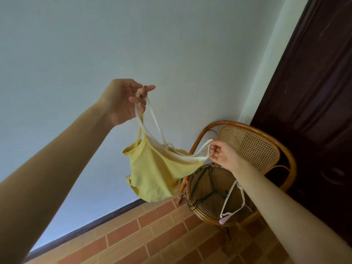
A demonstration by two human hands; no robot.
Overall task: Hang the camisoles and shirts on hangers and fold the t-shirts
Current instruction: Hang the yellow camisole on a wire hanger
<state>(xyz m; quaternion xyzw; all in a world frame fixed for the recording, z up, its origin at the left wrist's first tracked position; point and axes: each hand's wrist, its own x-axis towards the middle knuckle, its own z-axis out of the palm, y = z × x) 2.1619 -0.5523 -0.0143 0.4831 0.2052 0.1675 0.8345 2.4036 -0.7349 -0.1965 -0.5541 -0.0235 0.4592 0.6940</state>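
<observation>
Hanging in the air against the pale wall (95, 54), left of the round rattan chair with a woven cane back (253, 145), is what I see as a pale yellow camisole with white straps (156, 174). Left hand (122, 101), up-left of the chair, pinches one strap loop high. Right hand (222, 155), in front of the chair back, pinches the other strap. On the chair seat: dark wire hangers (205, 189), beside them a white plastic hanger (232, 202).
</observation>
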